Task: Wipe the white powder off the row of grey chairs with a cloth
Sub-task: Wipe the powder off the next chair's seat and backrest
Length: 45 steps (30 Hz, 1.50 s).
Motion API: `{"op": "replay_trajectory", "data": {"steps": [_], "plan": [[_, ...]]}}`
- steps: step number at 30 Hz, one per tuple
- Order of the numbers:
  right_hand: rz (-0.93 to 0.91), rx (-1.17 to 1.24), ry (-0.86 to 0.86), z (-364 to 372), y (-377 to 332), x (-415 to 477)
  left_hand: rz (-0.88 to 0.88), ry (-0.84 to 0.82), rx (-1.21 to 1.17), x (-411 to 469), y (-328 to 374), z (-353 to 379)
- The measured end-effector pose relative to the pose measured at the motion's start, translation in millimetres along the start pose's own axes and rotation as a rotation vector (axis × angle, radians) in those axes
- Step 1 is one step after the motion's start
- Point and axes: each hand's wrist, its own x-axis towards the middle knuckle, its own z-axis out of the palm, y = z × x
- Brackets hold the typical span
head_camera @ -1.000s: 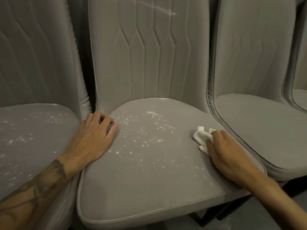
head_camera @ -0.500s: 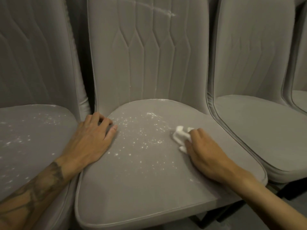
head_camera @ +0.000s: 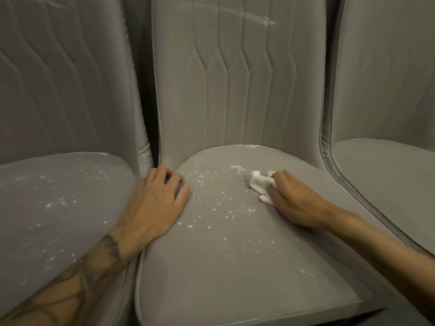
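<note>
Leftward goes the right hand [head_camera: 299,201] with the cloth [head_camera: 260,184]: a second ago it was at the right edge of the middle seat [head_camera: 235,290], and now it is well inside the cushion and a little further back. Nearest me, on the wrist side of that grip, the front of the seat looks mostly wiped, with only faint specks. The fingers curl over the small white wad and pin it to the fabric, and crumpled ends stick out ahead of the fingertips and to their left. Just left of the cloth lies the white powder [head_camera: 211,198], a scatter running toward the left hand [head_camera: 155,203]. That hand rests palm down on the cushion's left edge, holding nothing, and has not shifted.

The cloth looks light, soft and limp. I judge it will bunch up or slip free unless it is taken from above, fingers spread over its middle and pressing down.

Beyond the grip, high on the backrest [head_camera: 235,90], a white smear [head_camera: 266,20] waits. Far to the left of the grip, the left seat [head_camera: 58,208] is speckled too. The right seat [head_camera: 388,184], on the other side, looks clean.
</note>
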Motion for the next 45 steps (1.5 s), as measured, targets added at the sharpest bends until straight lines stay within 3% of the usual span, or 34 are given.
{"op": "replay_trajectory", "data": {"steps": [2, 6, 8, 11, 13, 19, 21, 25, 27, 30, 32, 37, 39, 45], "plan": [[0.055, -0.039, -0.001, -9, 21, 11, -0.001, -0.005, 0.004, -2, 0, -1], [0.332, -0.133, 0.117, -17, 41, 49, 0.004, -0.012, 0.026, -2, 1, -1], [0.268, -0.151, 0.103, -5, 18, 52, -0.002, -0.006, 0.014, -1, 0, 0], [-0.016, -0.048, 0.044, 9, -11, 28, 0.008, -0.01, 0.011, -1, -1, 2], [-0.094, -0.05, 0.022, 3, -3, 21, 0.006, -0.014, 0.01, -1, -2, 2], [0.34, -0.135, 0.087, -14, 48, 71, 0.007, 0.006, -0.002, -1, -2, 5], [0.244, -0.116, 0.076, -3, 24, 73, 0.011, 0.02, -0.007, -1, -4, 5], [-0.136, -0.004, -0.005, 9, -10, 41, 0.018, 0.011, 0.002, -2, -4, 5], [-0.116, -0.043, -0.013, 2, 7, 49, 0.015, 0.011, -0.008, -1, -3, 5], [0.175, -0.105, 0.051, -4, 39, 83, 0.012, 0.02, -0.002, -2, -2, 5], [0.247, -0.158, 0.064, 1, 28, 97, 0.012, 0.017, 0.015, -2, -2, 4], [-0.186, -0.018, 0.024, 28, -34, 65, 0.007, 0.009, 0.018, -3, -1, 3], [-0.261, -0.037, -0.033, 20, -30, 64, 0.004, 0.005, 0.023, -2, -1, 2], [-0.016, -0.111, 0.043, 20, -11, 122, -0.02, 0.008, 0.005, -2, -1, 3]]}}
